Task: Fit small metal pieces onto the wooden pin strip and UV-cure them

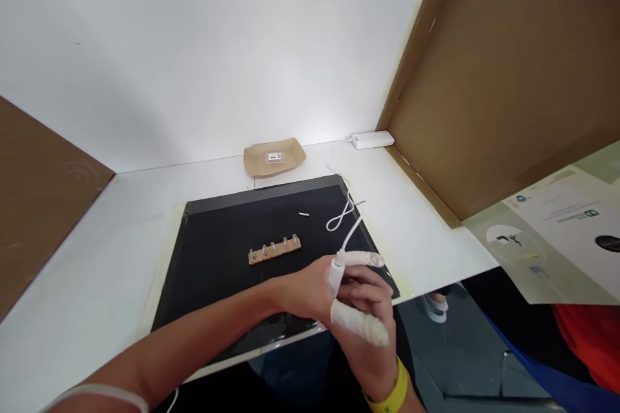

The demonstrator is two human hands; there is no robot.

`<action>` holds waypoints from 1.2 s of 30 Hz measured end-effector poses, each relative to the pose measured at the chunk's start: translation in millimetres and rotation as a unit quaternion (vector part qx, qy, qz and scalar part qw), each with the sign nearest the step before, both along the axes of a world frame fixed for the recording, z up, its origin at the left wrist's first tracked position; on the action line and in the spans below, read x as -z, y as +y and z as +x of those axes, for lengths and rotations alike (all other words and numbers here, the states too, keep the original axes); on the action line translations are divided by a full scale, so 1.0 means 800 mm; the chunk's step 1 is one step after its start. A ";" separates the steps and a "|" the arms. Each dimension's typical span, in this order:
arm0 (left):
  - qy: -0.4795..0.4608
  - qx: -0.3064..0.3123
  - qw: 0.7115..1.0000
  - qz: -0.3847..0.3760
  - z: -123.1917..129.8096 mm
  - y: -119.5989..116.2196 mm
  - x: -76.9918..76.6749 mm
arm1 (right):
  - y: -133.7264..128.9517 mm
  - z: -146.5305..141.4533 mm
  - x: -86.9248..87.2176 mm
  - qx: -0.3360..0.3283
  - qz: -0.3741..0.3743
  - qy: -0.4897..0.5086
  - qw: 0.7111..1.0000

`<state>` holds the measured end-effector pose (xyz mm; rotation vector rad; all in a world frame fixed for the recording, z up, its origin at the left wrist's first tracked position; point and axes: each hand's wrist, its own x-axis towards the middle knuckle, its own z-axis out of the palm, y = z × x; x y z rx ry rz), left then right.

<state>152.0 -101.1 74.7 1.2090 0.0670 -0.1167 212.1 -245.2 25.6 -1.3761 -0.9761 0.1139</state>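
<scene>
My left hand (312, 284) reaches across from the left, with white finger cots on its thumb and index finger. A white pen-like device (336, 275) with a cable at its top end stands in the web of that hand. Against it lies my right hand (365, 352), with a yellow wristband; its fingers look curled in, and the overlap hides what they hold. To the left, a cardboard strip (274, 250) carries several small, clear or metallic upright pieces. A short, thin light-coloured pin (303, 214) lies behind the strip.
A black mat (223, 226) covers the table's middle. Behind it sits a cardboard tray (254, 164) with a small clear box (274, 157). A white power strip (372, 139) stands at the back right. The white cable (346, 206) loops over the mat. Brown panels (508, 77) flank the table.
</scene>
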 end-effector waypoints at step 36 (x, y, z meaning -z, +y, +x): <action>0.025 0.159 0.935 -0.316 0.069 -0.001 0.077 | -0.005 0.148 -0.060 -0.104 -0.347 0.132 0.923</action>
